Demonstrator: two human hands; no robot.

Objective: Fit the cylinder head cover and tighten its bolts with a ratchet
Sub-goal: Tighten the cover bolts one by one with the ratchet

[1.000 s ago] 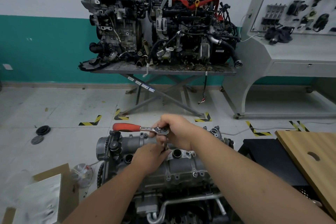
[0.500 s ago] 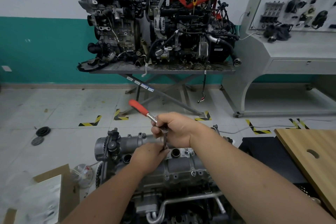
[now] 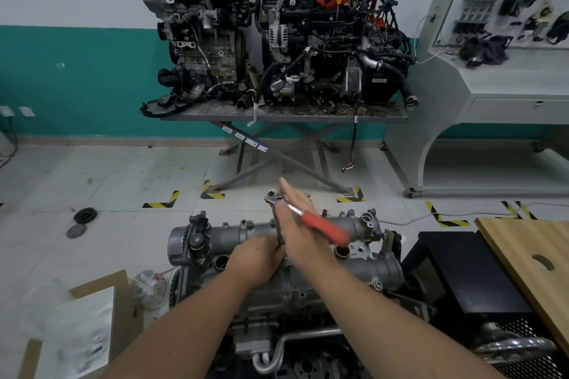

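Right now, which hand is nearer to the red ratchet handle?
Right. The right hand, fingers straight, touches the ratchet beside its red handle; the left hand sits lower, at the extension's base.

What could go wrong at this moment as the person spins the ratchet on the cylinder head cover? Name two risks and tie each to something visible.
1. The right hand has straight fingers against the ratchet, not wrapped round its red handle, so the blurred, swinging tool might slip off.
2. The left hand holds the extension low down, close to the cylinder head cover; if the socket tips off the bolt, its fingers could get knocked or pinched.
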